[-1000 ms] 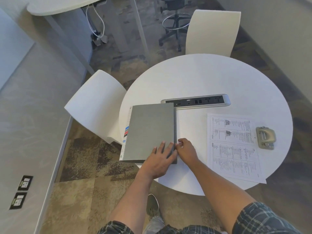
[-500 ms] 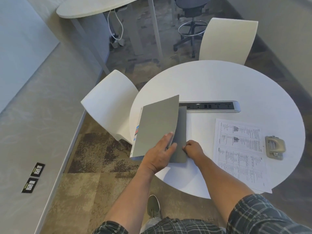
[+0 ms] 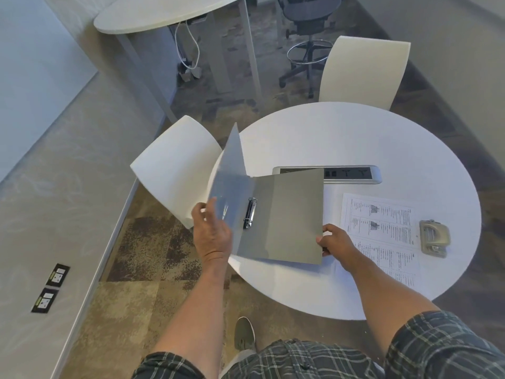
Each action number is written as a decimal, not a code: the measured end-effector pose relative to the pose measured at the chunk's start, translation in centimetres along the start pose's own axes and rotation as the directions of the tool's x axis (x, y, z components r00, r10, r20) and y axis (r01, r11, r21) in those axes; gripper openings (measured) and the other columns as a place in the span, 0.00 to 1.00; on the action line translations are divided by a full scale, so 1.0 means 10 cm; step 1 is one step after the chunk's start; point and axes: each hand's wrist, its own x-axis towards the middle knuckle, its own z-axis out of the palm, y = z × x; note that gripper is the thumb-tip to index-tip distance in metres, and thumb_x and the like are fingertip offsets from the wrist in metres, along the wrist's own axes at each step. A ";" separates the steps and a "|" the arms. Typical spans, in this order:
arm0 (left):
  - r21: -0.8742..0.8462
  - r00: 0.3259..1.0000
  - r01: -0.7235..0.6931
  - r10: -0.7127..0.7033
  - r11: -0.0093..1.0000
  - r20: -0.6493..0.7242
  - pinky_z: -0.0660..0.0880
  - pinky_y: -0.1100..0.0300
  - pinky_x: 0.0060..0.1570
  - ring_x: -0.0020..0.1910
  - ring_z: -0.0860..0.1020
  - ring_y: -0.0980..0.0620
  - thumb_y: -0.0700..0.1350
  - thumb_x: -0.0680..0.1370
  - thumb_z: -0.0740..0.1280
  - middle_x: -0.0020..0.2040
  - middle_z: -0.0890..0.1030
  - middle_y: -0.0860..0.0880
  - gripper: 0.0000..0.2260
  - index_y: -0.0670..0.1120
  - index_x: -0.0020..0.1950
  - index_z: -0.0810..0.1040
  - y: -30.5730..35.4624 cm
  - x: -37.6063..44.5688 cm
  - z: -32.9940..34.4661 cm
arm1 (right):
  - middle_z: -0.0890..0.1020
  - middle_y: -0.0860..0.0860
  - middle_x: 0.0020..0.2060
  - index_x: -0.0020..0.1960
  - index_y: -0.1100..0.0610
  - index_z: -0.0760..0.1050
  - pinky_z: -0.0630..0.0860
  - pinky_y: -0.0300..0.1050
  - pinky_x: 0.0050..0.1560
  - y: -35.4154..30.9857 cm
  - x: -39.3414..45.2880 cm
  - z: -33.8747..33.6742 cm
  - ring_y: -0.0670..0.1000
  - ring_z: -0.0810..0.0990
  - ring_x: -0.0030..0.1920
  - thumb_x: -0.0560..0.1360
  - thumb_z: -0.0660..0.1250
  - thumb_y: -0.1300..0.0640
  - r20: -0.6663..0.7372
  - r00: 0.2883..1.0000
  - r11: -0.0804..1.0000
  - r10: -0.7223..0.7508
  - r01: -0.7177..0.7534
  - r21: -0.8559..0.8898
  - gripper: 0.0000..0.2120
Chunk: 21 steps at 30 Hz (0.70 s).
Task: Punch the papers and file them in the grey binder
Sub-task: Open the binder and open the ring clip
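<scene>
**Binder held open over the surface's left edge**

A power strip [image 3: 328, 174] set into the round white surface [image 3: 369, 138] lies just behind the binder [image 3: 287, 217], whose far corner overlaps its left end. To the right, the papers [image 3: 382, 236] lie flat with a hole punch [image 3: 434, 237] resting on their right edge. One white chair [image 3: 175, 170] stands close at the left, under the raised cover; another [image 3: 363, 69] stands at the far side, top centre of the frame.

The binder sits at centre frame, its spine running from near to far, tilted slightly left. The ring clip [image 3: 250, 213] shows along the spine. The left cover stands nearly upright; the right cover lies almost flat, its near edge lifted off the surface.

The left hand [image 3: 211, 233] grips the upright cover at its near edge. The right hand [image 3: 334, 242] pinches the flat cover's near right corner, just beside the papers.

Bare surface lies open behind the strip and in front of the binder; the left cover hangs past the rim.
</scene>
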 end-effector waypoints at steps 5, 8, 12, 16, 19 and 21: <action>-0.023 0.949 0.304 -0.304 0.953 -0.081 0.72 0.56 0.33 0.39 0.76 0.41 0.32 0.77 0.59 0.66 0.67 0.34 0.20 0.45 0.68 0.69 -0.15 -0.03 -0.05 | 0.81 0.60 0.39 0.57 0.57 0.77 0.79 0.51 0.41 0.07 -0.12 -0.26 0.57 0.78 0.37 0.77 0.64 0.70 -0.070 0.997 0.999 0.037 -0.039 -0.034 0.13; 0.018 0.867 0.493 -0.490 0.870 -0.087 0.72 0.52 0.33 0.38 0.76 0.38 0.33 0.76 0.60 0.67 0.65 0.33 0.20 0.46 0.67 0.71 -0.29 -0.10 0.01 | 0.82 0.61 0.39 0.55 0.55 0.78 0.82 0.59 0.47 0.12 -0.18 -0.41 0.58 0.80 0.39 0.76 0.63 0.71 -0.109 0.992 0.997 0.061 -0.066 -0.041 0.14; 0.180 0.759 0.649 -0.646 0.739 -0.083 0.71 0.38 0.62 0.63 0.71 0.28 0.37 0.72 0.67 0.76 0.59 0.33 0.24 0.53 0.66 0.73 -0.47 -0.25 0.16 | 0.82 0.60 0.41 0.50 0.57 0.79 0.82 0.59 0.48 0.15 -0.23 -0.59 0.59 0.81 0.39 0.73 0.61 0.73 -0.161 0.980 0.991 0.120 -0.129 -0.045 0.15; 0.426 0.713 0.608 -0.697 0.669 0.077 0.49 0.40 0.77 0.81 0.44 0.33 0.44 0.69 0.73 0.81 0.41 0.34 0.33 0.55 0.74 0.69 -0.58 -0.36 0.24 | 0.83 0.61 0.41 0.48 0.61 0.78 0.83 0.58 0.45 0.20 -0.28 -0.70 0.60 0.82 0.40 0.71 0.61 0.71 -0.198 0.965 0.975 0.173 -0.196 -0.102 0.11; 0.566 0.729 0.429 -0.640 0.704 0.242 0.45 0.42 0.79 0.81 0.41 0.35 0.47 0.72 0.71 0.81 0.39 0.35 0.38 0.52 0.80 0.61 -0.61 -0.43 0.38 | 0.79 0.62 0.35 0.42 0.63 0.73 0.79 0.51 0.36 0.22 -0.31 -0.73 0.59 0.79 0.33 0.70 0.62 0.71 -0.235 0.947 0.944 0.219 -0.267 -0.195 0.05; 0.575 0.763 0.289 -0.547 0.766 0.344 0.49 0.42 0.79 0.81 0.44 0.35 0.45 0.74 0.69 0.82 0.43 0.35 0.36 0.47 0.80 0.60 -0.55 -0.46 0.46 | 0.79 0.62 0.30 0.39 0.63 0.71 0.78 0.49 0.34 0.25 -0.29 -0.75 0.60 0.79 0.29 0.69 0.62 0.70 -0.243 0.933 0.911 0.266 -0.326 -0.255 0.04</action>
